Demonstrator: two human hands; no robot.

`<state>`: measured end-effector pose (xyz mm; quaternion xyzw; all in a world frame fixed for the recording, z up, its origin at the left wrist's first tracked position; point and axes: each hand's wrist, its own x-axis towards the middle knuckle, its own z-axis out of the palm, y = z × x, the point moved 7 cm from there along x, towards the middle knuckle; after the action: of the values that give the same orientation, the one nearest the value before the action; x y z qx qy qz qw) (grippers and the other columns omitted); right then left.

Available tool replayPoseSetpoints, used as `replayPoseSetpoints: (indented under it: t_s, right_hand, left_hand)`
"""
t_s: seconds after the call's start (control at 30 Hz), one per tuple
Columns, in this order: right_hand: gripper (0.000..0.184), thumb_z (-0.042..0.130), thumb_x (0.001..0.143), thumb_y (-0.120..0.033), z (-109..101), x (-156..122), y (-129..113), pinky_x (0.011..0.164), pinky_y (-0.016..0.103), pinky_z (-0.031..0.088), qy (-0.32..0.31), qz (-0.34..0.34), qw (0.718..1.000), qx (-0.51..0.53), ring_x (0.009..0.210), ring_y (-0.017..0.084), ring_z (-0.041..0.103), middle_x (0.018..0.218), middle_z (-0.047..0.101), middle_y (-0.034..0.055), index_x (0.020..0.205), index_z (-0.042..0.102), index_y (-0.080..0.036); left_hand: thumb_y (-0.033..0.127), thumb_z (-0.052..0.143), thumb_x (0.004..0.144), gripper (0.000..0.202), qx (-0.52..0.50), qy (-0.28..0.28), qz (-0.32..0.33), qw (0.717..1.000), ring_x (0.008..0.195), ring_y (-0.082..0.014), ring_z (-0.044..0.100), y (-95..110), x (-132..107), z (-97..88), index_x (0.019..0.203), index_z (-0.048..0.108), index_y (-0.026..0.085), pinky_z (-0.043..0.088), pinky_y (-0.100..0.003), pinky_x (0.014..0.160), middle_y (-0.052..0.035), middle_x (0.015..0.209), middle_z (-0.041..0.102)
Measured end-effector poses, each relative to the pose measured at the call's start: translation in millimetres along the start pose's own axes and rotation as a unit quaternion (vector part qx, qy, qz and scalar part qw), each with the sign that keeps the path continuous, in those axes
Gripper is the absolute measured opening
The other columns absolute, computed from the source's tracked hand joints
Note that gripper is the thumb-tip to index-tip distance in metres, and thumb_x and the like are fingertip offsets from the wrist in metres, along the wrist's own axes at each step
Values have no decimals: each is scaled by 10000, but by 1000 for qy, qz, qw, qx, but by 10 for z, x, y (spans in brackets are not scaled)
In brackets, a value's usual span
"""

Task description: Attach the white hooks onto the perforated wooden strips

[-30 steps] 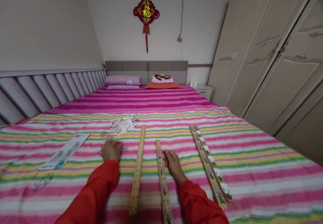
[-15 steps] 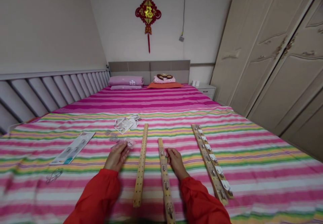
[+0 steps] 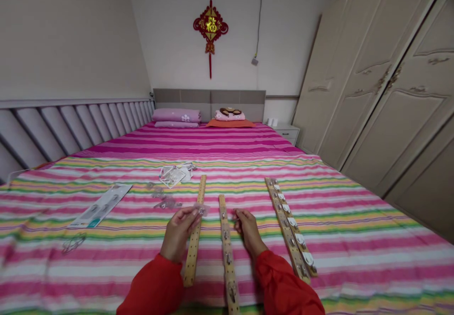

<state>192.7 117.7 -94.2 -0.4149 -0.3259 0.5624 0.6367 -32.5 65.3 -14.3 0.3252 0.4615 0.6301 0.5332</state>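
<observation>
My left hand [image 3: 180, 232] pinches a clear adhesive hook [image 3: 201, 210] by its edge, over the perforated wooden strip [image 3: 193, 251]. To the right lies a second wooden strip [image 3: 225, 225] with several metal hooks on clear pads along it. Just beside that strip's far part is my right hand [image 3: 247, 227], fingers curled together; whether anything is in them is hidden. Several loose clear hooks [image 3: 165, 202] lie on the bedspread left of the perforated strip.
At the right lie two more strips, one with metal hooks [image 3: 286, 223] and one with white hooks [image 3: 292, 222]. White-framed pieces [image 3: 173, 175] lie beyond my left hand. A flat hook package [image 3: 102, 206] and thin wire pieces [image 3: 74, 242] are on the striped bedspread [image 3: 117, 277] at left.
My left hand has moved right with a clear hook, away from the loose hooks and over the perforated strip. My right hand stays beside the hooked strip. The view has shifted slightly.
</observation>
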Motion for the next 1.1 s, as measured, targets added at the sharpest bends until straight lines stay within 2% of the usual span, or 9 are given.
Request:
replayPoseSetpoints:
  t_s: [0.13,0.27,0.37,0.47,0.57,0.73,0.8,0.97,1.1]
  right_hand:
    - [354,720,658,-478,294,-295,-197,326,158,266,-82,29,996,-4,330,38,418,526,598,-19,671,642,-132]
    - [429,638,737,-541,676,-670,-407,339,170,348,-192,72,978,28,386,84,522,588,654,39,782,694,-118]
    - [427,612,771,-531,827,-878,-544,357,186,399,-239,89,963,82,371,98,516,499,613,18,822,704,-117]
    - [326,712,719,-411,836,-985,-654,378,182,422,-243,85,961,97,362,81,502,507,614,2,854,712,-114]
    - [300,773,654,-305,805,-1054,-708,384,175,412,-237,88,964,80,379,68,514,607,663,16,887,715,-127]
    - [303,756,667,-336,713,-1086,-743,393,181,388,-198,71,976,54,384,75,500,522,625,-10,897,716,-143]
    - [292,754,667,-344,667,-1080,-740,402,182,387,-186,63,979,50,391,81,500,483,603,-18,876,711,-144]
    - [233,770,651,-307,581,-1101,-715,414,173,378,-189,56,979,50,392,72,497,488,615,-12,801,693,-145]
    - [194,780,635,-262,534,-1158,-663,439,167,403,-166,60,982,64,430,76,530,509,623,-13,753,676,-149]
  left_hand:
    - [280,686,731,156,153,-25,221,963,862,-175,669,304,-293,150,828,654,163,554,-275,758,-67,916,700]
    - [138,591,790,150,305,-73,466,828,962,-171,638,463,-746,373,895,670,210,527,-297,835,-64,981,679]
    - [45,562,780,273,374,-101,560,733,1015,-160,615,409,-1002,459,960,654,228,515,-279,843,-73,1078,649]
    - [25,571,764,295,399,-93,586,700,1050,-176,588,375,-1117,444,945,664,239,502,-306,856,-80,1122,627]
    - [67,586,763,273,392,-73,555,730,1009,-193,589,372,-1113,380,895,697,278,496,-324,822,-68,1086,645]
    - [196,674,700,153,306,-76,391,865,909,-220,600,299,-958,272,777,746,307,486,-315,771,-79,957,657]
    - [237,695,673,98,257,-79,336,903,868,-222,595,300,-922,258,734,748,292,490,-317,762,-79,882,639]
    - [277,716,635,44,203,-92,258,940,828,-211,589,398,-884,300,633,722,234,489,-288,746,-71,792,627]
    - [329,771,561,221,107,-56,145,982,781,-197,617,294,-810,240,723,703,196,507,-279,716,-59,795,674]
